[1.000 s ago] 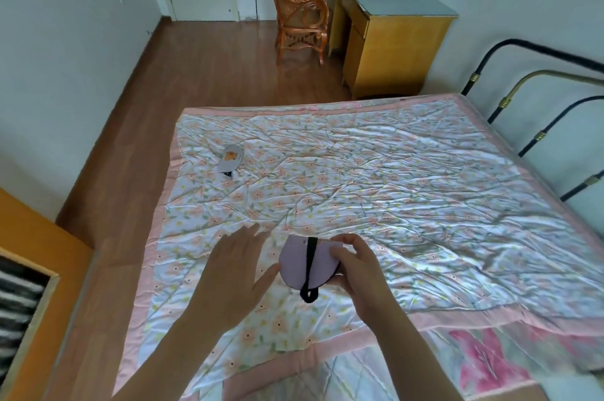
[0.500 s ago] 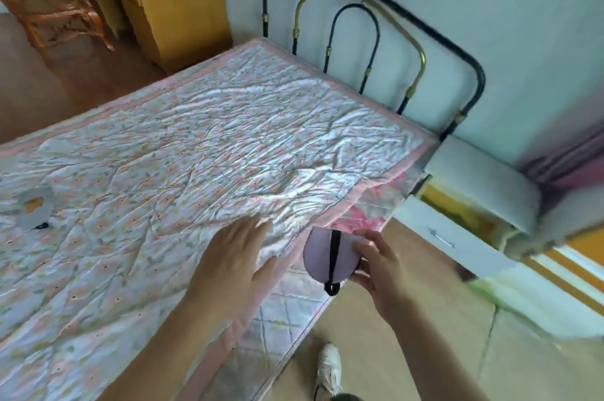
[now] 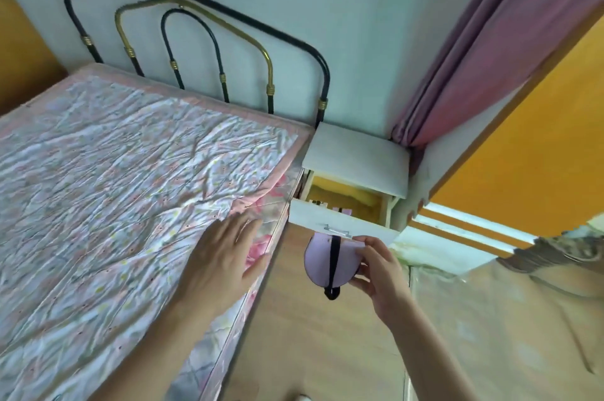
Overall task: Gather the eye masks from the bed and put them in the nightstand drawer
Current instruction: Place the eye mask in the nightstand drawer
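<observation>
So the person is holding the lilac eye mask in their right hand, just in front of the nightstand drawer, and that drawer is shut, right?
Not quite. The right hand does hold the lilac eye mask before the nightstand drawer, but the head view shows that drawer pulled open.

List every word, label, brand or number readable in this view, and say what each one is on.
None: no readable text shows anywhere.
The lilac eye mask in the right hand is plain, with only a black strap.
Small items inside the open nightstand drawer are too blurred to show any print.
</observation>
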